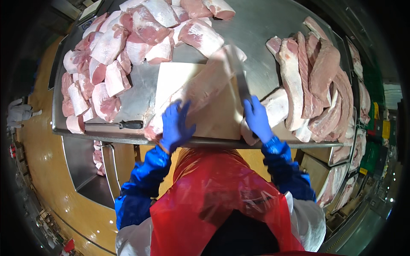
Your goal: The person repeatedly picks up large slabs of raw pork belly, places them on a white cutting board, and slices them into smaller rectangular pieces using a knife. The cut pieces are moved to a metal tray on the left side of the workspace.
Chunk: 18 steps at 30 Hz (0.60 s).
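A long pale pink piece of pork loin (209,87) lies slantwise across a white cutting board (168,77), its far end reaching past the board onto the metal. My left hand (176,126), in a blue glove, rests at the loin's near-left end with its fingers spread. In my blue-gloved right hand (259,120) is a knife, closed in the fingers. Its long blade (240,79) points away from me beside the far part of the loin and is slightly blurred. Whether the edge touches the meat I cannot tell. My fingers hide most of its handle.
Cut pork chunks (109,45) are heaped on the metal table (252,25) at the left and far side. Long loin strips (316,81) pile up at the right. A black-handled thin tool (131,124) lies by the front edge. Loaded meat trays stand beyond the right edge.
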### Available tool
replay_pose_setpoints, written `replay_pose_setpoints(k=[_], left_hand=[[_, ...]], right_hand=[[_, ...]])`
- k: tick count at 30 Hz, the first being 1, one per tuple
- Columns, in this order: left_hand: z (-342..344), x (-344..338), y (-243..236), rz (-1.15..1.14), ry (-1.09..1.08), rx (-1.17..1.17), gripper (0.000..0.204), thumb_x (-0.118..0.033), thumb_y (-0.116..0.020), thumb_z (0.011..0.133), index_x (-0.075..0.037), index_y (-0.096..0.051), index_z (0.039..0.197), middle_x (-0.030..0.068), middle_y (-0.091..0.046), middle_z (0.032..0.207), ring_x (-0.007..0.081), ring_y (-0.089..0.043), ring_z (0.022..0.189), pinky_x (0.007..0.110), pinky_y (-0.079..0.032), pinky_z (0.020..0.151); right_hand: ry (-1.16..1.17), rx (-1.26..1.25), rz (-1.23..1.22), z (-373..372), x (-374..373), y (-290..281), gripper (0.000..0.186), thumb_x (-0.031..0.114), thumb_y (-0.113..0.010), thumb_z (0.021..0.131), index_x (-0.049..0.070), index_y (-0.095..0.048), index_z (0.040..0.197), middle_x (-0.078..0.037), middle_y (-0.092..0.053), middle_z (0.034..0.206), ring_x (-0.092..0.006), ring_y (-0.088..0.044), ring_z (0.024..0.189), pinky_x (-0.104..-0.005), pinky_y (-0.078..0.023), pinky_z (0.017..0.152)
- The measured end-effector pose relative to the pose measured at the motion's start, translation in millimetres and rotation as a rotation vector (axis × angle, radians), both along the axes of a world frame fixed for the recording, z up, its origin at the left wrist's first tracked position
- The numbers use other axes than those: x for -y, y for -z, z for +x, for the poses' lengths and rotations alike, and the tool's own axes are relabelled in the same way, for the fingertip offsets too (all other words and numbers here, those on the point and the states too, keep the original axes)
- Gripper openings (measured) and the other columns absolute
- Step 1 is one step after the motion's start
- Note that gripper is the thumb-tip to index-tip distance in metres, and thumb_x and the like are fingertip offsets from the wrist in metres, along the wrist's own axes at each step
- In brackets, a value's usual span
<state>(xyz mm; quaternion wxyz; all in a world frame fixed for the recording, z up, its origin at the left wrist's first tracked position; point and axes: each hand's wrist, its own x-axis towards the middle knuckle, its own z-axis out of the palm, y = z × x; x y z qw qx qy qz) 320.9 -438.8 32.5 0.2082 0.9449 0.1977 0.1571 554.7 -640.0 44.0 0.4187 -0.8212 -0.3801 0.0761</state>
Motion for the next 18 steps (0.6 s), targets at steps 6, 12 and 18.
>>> replay_pose_setpoints(k=[6,12,18], left_hand=[[88.5,-33.4,9.9,-0.089,-0.187,-0.338,0.106,-0.042,-0.085,0.054,-0.003,-0.039,0.142,0.0191,-0.054,0.12,0.0382,-0.053,0.11,0.052,-0.043,0.089],[101.9,-23.7,2.8,-0.079,-0.167,-0.384,0.111,-0.045,-0.086,0.053,-0.004,-0.037,0.143,0.0159,-0.056,0.118,0.0353,-0.056,0.107,0.049,-0.045,0.088],[17.9,-24.4,14.0,0.007,-0.313,-0.288,0.106,-0.041,-0.084,0.056,-0.008,-0.037,0.145,0.0181,-0.055,0.124,0.0362,-0.055,0.113,0.05,-0.043,0.093]], right_hand=[[-0.422,0.165,-0.498,39.2,-41.0,-14.8,0.013,0.015,-0.052,0.095,0.004,-0.05,0.102,-0.024,-0.063,0.081,-0.0457,-0.061,0.073,-0.0514,-0.048,0.063],[-0.435,0.357,-0.521,55.3,-70.7,46.1,0.023,0.018,-0.047,0.097,0.007,-0.056,0.115,-0.014,-0.066,0.082,-0.0303,-0.066,0.071,-0.042,-0.052,0.06],[-0.444,0.1,-0.404,35.3,4.6,52.3,0.028,0.02,-0.046,0.099,0.003,-0.054,0.12,-0.02,-0.065,0.088,-0.0388,-0.063,0.08,-0.0468,-0.05,0.068]])
